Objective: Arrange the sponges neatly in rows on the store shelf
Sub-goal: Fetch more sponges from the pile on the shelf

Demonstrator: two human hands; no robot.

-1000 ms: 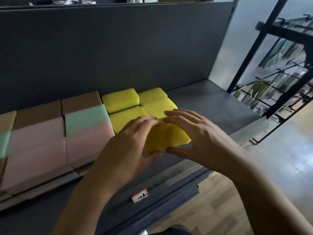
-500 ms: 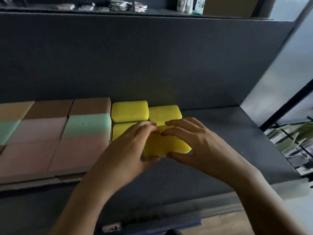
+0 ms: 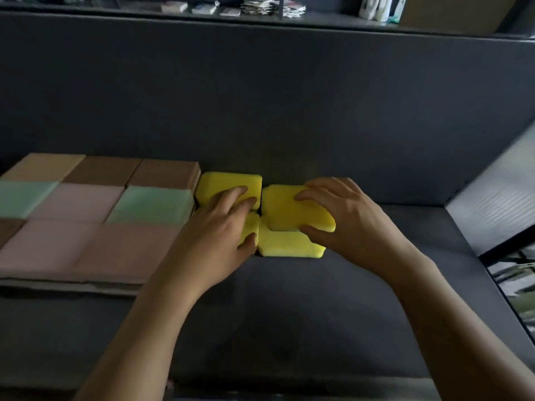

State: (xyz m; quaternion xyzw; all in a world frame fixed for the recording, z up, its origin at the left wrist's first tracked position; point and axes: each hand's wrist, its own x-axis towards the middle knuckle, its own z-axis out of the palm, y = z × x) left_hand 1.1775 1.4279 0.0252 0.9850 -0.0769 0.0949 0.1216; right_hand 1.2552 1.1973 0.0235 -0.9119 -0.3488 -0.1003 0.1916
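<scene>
Yellow sponges sit in a block at the back of the dark shelf (image 3: 289,299). My right hand (image 3: 344,224) grips the top yellow sponge (image 3: 289,209), fingers on its far edge and thumb on its near edge; it rests on the right stack, above a lower front yellow sponge (image 3: 286,245). My left hand (image 3: 220,235) lies flat on the left yellow stack, fingers on the back-left yellow sponge (image 3: 223,182), thumb against a front-left yellow sponge (image 3: 251,227) that is mostly hidden.
Flat pink, green and brown sponges (image 3: 95,215) fill the shelf's left part in rows, touching the yellow block. The grey back panel (image 3: 260,96) rises behind. An upper shelf (image 3: 260,10) carries small packets. A side wall (image 3: 492,192) closes the right end.
The yellow sponge I held with both hands above the front edge has moved back onto the right stack. My left hand has let go and shifted onto the left stack.
</scene>
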